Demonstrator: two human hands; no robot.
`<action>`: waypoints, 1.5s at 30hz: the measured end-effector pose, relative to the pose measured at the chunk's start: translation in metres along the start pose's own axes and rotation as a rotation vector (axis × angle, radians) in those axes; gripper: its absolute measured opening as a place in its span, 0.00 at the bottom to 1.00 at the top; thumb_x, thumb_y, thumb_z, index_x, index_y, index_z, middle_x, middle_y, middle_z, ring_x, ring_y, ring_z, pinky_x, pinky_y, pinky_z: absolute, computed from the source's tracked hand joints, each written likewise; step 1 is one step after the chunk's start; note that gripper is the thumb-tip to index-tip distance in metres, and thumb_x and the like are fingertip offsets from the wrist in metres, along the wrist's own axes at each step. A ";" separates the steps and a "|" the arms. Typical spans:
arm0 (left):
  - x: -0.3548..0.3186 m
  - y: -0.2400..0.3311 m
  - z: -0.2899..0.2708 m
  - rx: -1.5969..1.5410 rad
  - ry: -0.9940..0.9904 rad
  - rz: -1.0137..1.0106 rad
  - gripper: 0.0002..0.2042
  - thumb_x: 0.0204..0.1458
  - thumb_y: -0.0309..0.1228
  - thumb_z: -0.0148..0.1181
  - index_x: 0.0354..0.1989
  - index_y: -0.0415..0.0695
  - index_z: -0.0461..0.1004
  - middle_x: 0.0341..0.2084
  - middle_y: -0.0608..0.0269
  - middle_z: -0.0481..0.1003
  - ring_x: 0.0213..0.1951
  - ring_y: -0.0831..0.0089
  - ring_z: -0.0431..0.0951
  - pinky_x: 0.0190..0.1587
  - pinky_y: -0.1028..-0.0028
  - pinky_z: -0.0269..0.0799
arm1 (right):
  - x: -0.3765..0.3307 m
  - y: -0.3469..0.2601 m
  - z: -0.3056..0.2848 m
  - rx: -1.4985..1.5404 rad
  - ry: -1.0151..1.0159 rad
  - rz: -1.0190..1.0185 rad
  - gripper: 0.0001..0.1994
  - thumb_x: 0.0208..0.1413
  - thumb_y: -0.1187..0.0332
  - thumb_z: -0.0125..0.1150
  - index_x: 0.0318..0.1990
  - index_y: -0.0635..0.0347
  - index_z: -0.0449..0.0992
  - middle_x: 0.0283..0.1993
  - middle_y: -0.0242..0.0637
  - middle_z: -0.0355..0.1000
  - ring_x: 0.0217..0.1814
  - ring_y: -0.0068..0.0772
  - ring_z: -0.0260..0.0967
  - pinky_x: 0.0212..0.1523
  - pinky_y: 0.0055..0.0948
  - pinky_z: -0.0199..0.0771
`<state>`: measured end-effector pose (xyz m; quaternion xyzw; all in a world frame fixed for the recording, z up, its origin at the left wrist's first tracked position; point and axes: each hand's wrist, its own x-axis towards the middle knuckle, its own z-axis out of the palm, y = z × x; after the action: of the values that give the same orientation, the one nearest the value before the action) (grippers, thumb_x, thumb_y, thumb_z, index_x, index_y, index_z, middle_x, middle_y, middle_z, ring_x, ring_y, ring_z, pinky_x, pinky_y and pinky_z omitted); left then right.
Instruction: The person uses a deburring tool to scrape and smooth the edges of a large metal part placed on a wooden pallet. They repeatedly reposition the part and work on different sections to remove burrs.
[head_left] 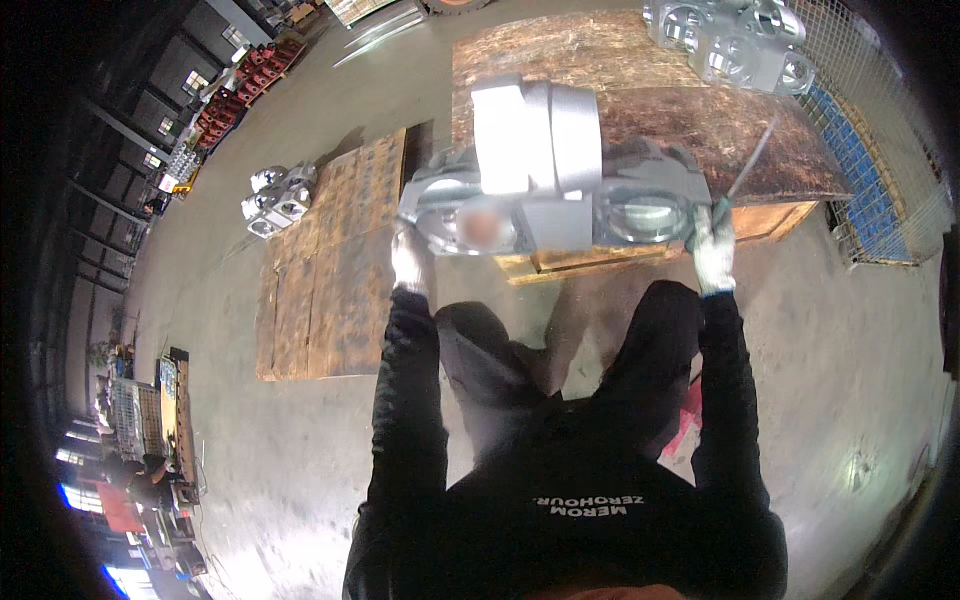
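Note:
Directly in front of me is a large silver-grey metal casting (558, 222) with round openings and a thick cylindrical middle. My left hand (411, 262), in a white knit glove, grips the casting's left end, its fingertips partly hidden by the metal. At the right end is my right hand (714, 258), gloved the same way and closed round the green handle of a thin metal rod tool (755, 158). The rod points up and away to the right. That hand is close against the casting; whether it also grips it I cannot tell.
Beneath the casting stands a wooden crate (530, 52) with a worn top. Another casting (735, 48) sits at its far right, near a wire mesh cage (875, 110). Left are a low wooden platform (325, 290) and a smaller casting (280, 200). Red parts (225, 108) line the far left.

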<state>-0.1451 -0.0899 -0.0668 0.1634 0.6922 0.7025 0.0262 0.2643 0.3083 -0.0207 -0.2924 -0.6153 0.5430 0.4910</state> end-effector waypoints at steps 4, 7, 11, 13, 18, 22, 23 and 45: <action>-0.056 0.059 0.034 -0.120 0.064 -0.217 0.32 0.69 0.60 0.45 0.49 0.38 0.75 0.39 0.64 0.77 0.41 0.71 0.74 0.49 0.68 0.71 | -0.015 -0.033 -0.026 -0.102 -0.001 0.103 0.14 0.69 0.55 0.61 0.45 0.56 0.70 0.25 0.21 0.62 0.21 0.12 0.58 0.20 0.20 0.57; -0.062 0.105 0.054 -0.103 0.097 -0.187 0.37 0.67 0.64 0.43 0.55 0.36 0.74 0.44 0.59 0.77 0.46 0.69 0.74 0.52 0.69 0.71 | 0.002 -0.058 -0.021 -0.209 -0.050 0.061 0.20 0.69 0.48 0.59 0.44 0.57 0.70 0.25 0.21 0.62 0.22 0.14 0.57 0.21 0.22 0.57; -0.042 0.156 0.088 0.033 0.032 -0.263 0.49 0.61 0.73 0.38 0.69 0.33 0.65 0.62 0.52 0.72 0.60 0.65 0.72 0.64 0.67 0.67 | 0.066 -0.077 -0.008 -0.133 -0.044 0.259 0.17 0.67 0.51 0.62 0.47 0.56 0.78 0.27 0.19 0.63 0.24 0.14 0.56 0.23 0.22 0.57; -0.021 0.150 0.095 -0.033 0.000 -0.203 0.50 0.61 0.73 0.35 0.72 0.34 0.61 0.66 0.51 0.68 0.64 0.63 0.70 0.67 0.66 0.65 | 0.094 -0.077 0.009 -0.111 0.008 0.287 0.15 0.64 0.51 0.67 0.45 0.52 0.79 0.25 0.19 0.63 0.23 0.14 0.56 0.22 0.22 0.56; 0.022 0.143 0.128 0.020 0.135 -0.236 0.45 0.67 0.65 0.26 0.66 0.29 0.67 0.58 0.35 0.74 0.61 0.45 0.74 0.63 0.60 0.67 | 0.157 -0.069 0.034 -0.310 -0.032 0.272 0.19 0.61 0.49 0.68 0.42 0.58 0.79 0.26 0.26 0.71 0.23 0.21 0.64 0.24 0.29 0.63; 0.055 0.147 0.133 0.437 0.161 -0.325 0.50 0.63 0.70 0.27 0.56 0.27 0.75 0.51 0.33 0.78 0.59 0.46 0.77 0.61 0.58 0.69 | 0.211 -0.051 0.056 -0.666 -0.104 0.211 0.33 0.60 0.42 0.62 0.58 0.66 0.77 0.49 0.52 0.81 0.53 0.45 0.78 0.52 0.40 0.75; 0.061 0.147 0.129 0.513 0.150 -0.323 0.50 0.63 0.70 0.26 0.55 0.27 0.75 0.51 0.33 0.78 0.59 0.45 0.77 0.62 0.58 0.69 | 0.216 -0.049 0.070 -0.767 -0.119 0.171 0.34 0.60 0.41 0.60 0.60 0.65 0.76 0.50 0.57 0.80 0.57 0.52 0.78 0.55 0.43 0.75; 0.077 0.180 0.193 0.887 -0.071 0.764 0.21 0.65 0.45 0.44 0.53 0.43 0.76 0.44 0.39 0.79 0.44 0.43 0.81 0.49 0.52 0.78 | 0.332 -0.004 0.097 -1.255 -0.433 0.103 0.33 0.63 0.43 0.50 0.61 0.65 0.76 0.60 0.57 0.75 0.62 0.52 0.74 0.60 0.45 0.74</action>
<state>-0.1324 0.1090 0.1226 0.4200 0.8108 0.2994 -0.2768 0.0602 0.5662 0.0854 -0.4360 -0.8847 0.1511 0.0666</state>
